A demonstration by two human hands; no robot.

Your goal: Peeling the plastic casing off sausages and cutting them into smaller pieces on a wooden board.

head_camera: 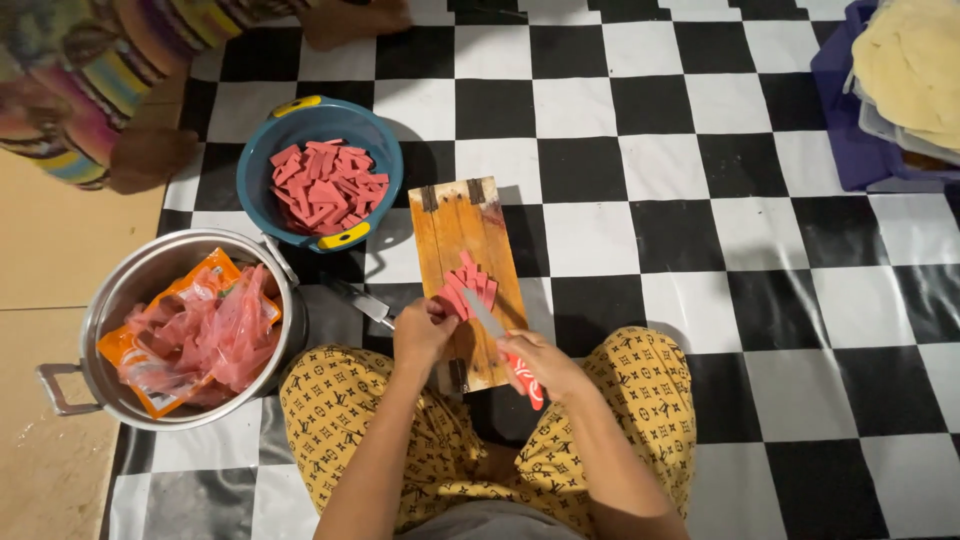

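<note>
Left hand (422, 335): its grip is closed down on the near end of the pink slices (466, 288), fingertips pinning the stack, as I judge it, so it will not slide under the blade.
Right hand (540, 365): grip clamped on the red handle of a knife (487, 322); the blade runs forward and to the left from this grip and ends just beside the left fingertips.
Pink slices: a small fanned stack lying on the wooden cutting board (470, 250), just ahead of both grips and touching the left one.
Cutting board: a narrow plank on the checkered floor mat (640, 200), its near end between the person's knees, which keeps the work close to both grips.
Blue bowl (318, 172): ahead and left of the left grip, near the board's far corner, heaped with cut pink strips, within easy reach.
Steel pot (175, 325): left of the left grip, holding crumpled orange and pink wrappers, apart from the cut pieces.
Second knife (362, 303): on the mat between pot and board, just left of the left grip.
Another person: bare feet and a striped garment at the far left edge, well apart.
</note>
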